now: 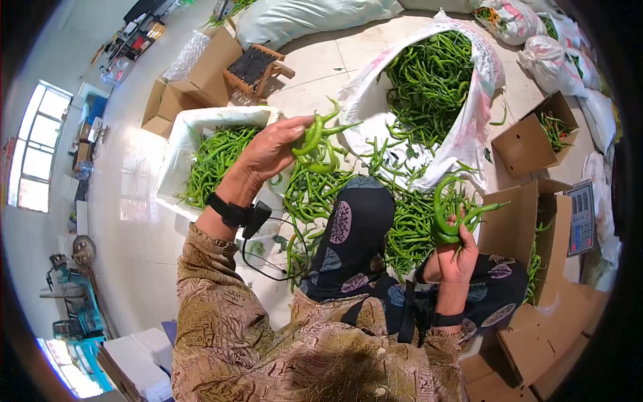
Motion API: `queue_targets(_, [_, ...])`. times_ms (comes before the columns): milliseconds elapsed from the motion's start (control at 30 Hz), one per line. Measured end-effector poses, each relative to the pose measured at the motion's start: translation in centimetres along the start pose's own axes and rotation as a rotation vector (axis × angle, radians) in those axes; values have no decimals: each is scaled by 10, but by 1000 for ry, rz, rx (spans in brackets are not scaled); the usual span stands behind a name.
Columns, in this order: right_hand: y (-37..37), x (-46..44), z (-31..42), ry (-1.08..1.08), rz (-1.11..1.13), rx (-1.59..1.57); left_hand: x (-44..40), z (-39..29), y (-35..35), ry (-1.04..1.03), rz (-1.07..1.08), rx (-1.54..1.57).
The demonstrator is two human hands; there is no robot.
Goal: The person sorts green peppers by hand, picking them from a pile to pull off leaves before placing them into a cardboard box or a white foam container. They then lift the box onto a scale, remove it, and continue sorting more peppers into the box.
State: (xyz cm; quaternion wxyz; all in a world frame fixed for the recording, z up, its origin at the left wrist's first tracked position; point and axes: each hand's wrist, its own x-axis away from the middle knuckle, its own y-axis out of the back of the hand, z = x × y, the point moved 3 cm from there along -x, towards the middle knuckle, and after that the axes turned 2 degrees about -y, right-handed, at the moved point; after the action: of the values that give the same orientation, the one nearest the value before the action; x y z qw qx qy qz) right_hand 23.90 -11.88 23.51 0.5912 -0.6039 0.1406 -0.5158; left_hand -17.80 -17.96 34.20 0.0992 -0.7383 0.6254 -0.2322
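Several curled green peppers [313,144] are gripped in my left hand [278,144], which is raised between the white foam box and the open sack. My right hand [457,258] is closed around another bunch of green peppers [445,214], above my knee and beside a cardboard box. Loose green peppers [412,231] lie heaped on the floor around my legs. To the left, the white foam box [175,144] holds more green peppers. A white sack [492,57] lies open at the upper right, with a large pile of green peppers [432,80] in its mouth.
A small wooden stool [256,70] stands beyond the foam box, near open cardboard boxes [211,63]. On the right are a box with peppers [522,144], a large open carton [549,248] and a scale [581,218]. Filled sacks [549,63] line the back.
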Motion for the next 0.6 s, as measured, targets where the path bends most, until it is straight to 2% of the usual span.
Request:
queue_targets(67, [0, 1, -1, -15, 10, -3, 12, -3, 8, -15, -67, 18])
queue_targets(133, [-1, 1, -3, -30, 22, -9, 19, -3, 30, -42, -218, -550])
queue_targets(167, [0, 1, -3, -12, 20, 29, 23, -9, 35, -182, -188, -1190])
queue_targets(200, [0, 2, -3, 6, 18, 66, 27, -9, 39, -182, -189, -1190])
queue_targets(267, [-3, 5, -5, 13, -8, 98, 34, -10, 39, -327, -179, -1799])
queue_targets(300, [-4, 6, -7, 19, -35, 129, 37, -15, 38, -353, -201, -1594])
queue_targets(333, [-6, 7, -8, 18, -36, 127, 39, -18, 36, -351, -200, -1595])
queue_targets(400, [-7, 10, -11, 26, -33, 158, 45, -23, 37, -150, -270, -1408])
queue_targets(467, [-4, 8, -12, 11, -41, 159, 50, -28, 43, -150, -249, -1405])
queue_targets(533, [1, 13, -10, 11, -63, 153, 57, -42, 37, -190, -396, -937])
queue_targets(567, [-1, 14, -10, 17, -50, 154, 57, -44, 41, -147, -372, -787])
queue_targets(600, [-5, 14, -10, 21, -33, 154, 57, -46, 34, -151, -370, -789])
